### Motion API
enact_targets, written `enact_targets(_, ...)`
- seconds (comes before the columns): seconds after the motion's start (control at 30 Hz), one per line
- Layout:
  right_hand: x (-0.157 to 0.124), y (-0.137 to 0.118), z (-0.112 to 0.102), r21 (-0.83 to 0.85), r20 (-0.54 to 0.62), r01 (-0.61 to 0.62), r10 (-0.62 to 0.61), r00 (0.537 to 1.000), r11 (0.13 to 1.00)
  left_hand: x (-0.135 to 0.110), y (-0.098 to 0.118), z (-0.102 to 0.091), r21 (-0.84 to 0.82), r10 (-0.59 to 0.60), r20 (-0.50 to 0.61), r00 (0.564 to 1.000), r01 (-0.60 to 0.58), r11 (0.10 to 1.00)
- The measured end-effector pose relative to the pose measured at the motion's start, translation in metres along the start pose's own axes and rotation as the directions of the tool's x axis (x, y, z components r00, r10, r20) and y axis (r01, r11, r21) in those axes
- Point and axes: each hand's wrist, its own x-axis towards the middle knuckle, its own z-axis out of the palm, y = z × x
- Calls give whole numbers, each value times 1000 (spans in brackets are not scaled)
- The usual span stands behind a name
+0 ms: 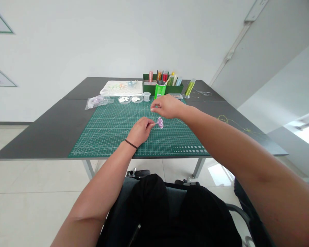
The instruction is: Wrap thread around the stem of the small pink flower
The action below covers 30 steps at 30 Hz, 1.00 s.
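Note:
My left hand (141, 130) rests low over the green cutting mat (105, 130), its thumb and forefinger pinched on the thin stem of a small light-purple flower (160, 122). The blossom sticks out to the right of the fingertips. Above and slightly beyond it hovers my right hand (166, 106), with thumb and fingers pressed together. A faint thread-like line seems to run below those fingertips; whatever they pinch is too fine to make out.
Behind the hands stand a green can (160, 91) with sticks and a dark green box (149, 88) of coloured tubes. Two shallow dishes (124, 100), a small clear cup (146, 96), a plastic bag (98, 101) and a white padded sheet (113, 88) lie leftward. Yellow-green cord (224, 119) lies right.

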Motion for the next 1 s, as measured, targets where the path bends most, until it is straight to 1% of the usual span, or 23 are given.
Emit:
enact_targets(0.17, 2, 7, 6, 54, 18, -89, 88, 996, 995, 0, 1, -3, 2, 33, -13, 999, -33, 999)
enact_targets(0.37, 3, 14, 19, 151, 65, -148, 140, 988, 977, -1, 2, -8, 5, 26, -13, 1000, -26, 1000)
enact_targets(0.47, 1, 14, 24, 205, 81, -183, 170, 982, 961, -1, 3, -10, 5, 21, -15, 1000, -21, 1000)
enact_targets(0.6, -4, 12, 29, 273, 102, -232, 211, 972, 934, -2, 3, -13, -13, 45, -26, 999, -45, 999)
enact_targets(0.77, -12, 13, 38, 361, 135, -262, 228, 964, 895, -3, 3, -16, 2, 26, -41, 999, -26, 1000)
enact_targets(1.0, -25, 12, 49, 451, 183, -287, 228, 956, 845, -5, 6, -19, -26, -7, -109, 994, 4, 1000)
